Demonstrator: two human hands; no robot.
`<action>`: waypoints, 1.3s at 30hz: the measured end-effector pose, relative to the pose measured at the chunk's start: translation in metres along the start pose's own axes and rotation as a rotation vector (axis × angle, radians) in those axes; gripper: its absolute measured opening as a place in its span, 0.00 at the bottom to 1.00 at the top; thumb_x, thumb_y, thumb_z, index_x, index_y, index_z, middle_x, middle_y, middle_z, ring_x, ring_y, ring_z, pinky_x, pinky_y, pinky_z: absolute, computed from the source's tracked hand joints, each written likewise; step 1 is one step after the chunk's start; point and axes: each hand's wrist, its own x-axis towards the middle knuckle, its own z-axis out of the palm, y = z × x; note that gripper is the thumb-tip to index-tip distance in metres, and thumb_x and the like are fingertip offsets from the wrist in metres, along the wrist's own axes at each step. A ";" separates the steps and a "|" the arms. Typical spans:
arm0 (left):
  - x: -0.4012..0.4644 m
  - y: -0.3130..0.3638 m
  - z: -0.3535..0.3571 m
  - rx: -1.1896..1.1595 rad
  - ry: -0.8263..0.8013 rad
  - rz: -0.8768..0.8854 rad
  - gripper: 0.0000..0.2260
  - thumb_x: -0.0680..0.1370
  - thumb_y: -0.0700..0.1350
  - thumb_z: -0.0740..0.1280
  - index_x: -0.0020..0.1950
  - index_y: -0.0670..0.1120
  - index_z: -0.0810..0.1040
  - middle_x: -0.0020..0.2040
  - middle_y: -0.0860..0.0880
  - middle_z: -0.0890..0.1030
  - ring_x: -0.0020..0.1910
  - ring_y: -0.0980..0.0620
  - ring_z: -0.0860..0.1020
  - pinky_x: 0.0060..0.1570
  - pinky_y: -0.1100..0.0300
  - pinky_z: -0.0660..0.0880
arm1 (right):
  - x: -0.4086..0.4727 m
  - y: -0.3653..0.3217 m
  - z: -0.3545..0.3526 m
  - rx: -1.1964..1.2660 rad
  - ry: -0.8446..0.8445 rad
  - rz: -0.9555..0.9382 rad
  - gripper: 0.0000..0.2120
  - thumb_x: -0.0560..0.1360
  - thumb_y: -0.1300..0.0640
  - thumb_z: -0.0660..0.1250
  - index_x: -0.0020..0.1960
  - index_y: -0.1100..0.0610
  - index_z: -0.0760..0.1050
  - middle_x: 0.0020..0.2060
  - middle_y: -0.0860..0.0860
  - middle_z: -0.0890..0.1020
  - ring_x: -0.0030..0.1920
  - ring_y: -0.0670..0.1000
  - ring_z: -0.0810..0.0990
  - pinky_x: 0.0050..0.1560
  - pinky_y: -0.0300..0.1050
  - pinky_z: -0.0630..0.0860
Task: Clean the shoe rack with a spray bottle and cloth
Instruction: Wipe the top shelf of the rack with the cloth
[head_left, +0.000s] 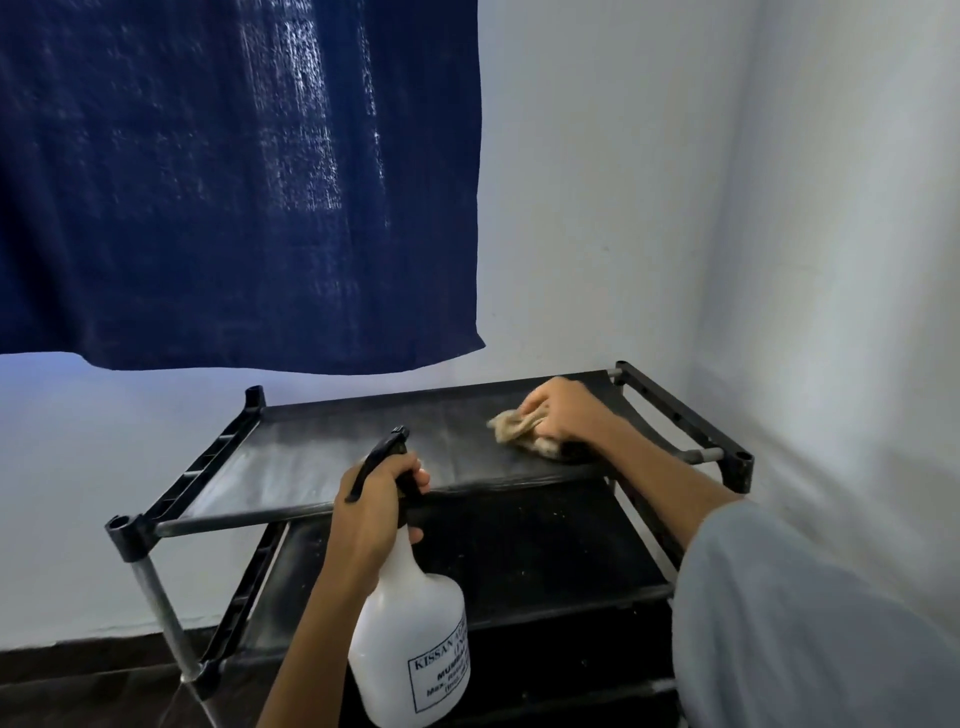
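A black shoe rack (311, 457) with fabric shelves and metal posts stands against the wall. My left hand (371, 512) grips the neck and black trigger of a white spray bottle (415, 639), held in front of the rack's top shelf with the nozzle pointing toward it. My right hand (558, 410) holds a crumpled tan cloth (519, 428) pressed on the right part of the top shelf. The top shelf looks dusty or damp in the middle. A lower shelf (545, 551) shows pale specks.
A dark blue curtain (234, 182) hangs above the rack's left half. White walls meet in a corner (727, 260) just right of the rack. Dark floor (78, 675) shows at the lower left.
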 end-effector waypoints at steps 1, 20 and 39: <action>0.000 0.000 0.001 0.006 -0.003 0.002 0.07 0.76 0.45 0.63 0.40 0.45 0.77 0.37 0.47 0.80 0.42 0.48 0.77 0.33 0.56 0.70 | 0.000 0.015 -0.007 -0.069 0.055 0.101 0.15 0.67 0.66 0.69 0.51 0.55 0.82 0.46 0.54 0.84 0.45 0.52 0.81 0.48 0.45 0.79; 0.024 -0.012 -0.002 -0.066 0.002 -0.055 0.08 0.76 0.43 0.64 0.39 0.41 0.79 0.34 0.45 0.82 0.41 0.43 0.78 0.35 0.53 0.69 | 0.051 0.055 -0.042 -0.140 0.194 0.113 0.15 0.74 0.69 0.58 0.51 0.54 0.79 0.53 0.55 0.80 0.48 0.56 0.79 0.46 0.46 0.75; 0.001 -0.011 0.003 -0.030 0.017 0.004 0.09 0.77 0.45 0.63 0.39 0.44 0.78 0.38 0.45 0.81 0.40 0.49 0.77 0.33 0.56 0.70 | -0.050 0.036 -0.074 -0.161 -0.382 -0.175 0.23 0.67 0.73 0.60 0.46 0.46 0.80 0.44 0.46 0.81 0.48 0.50 0.79 0.52 0.45 0.77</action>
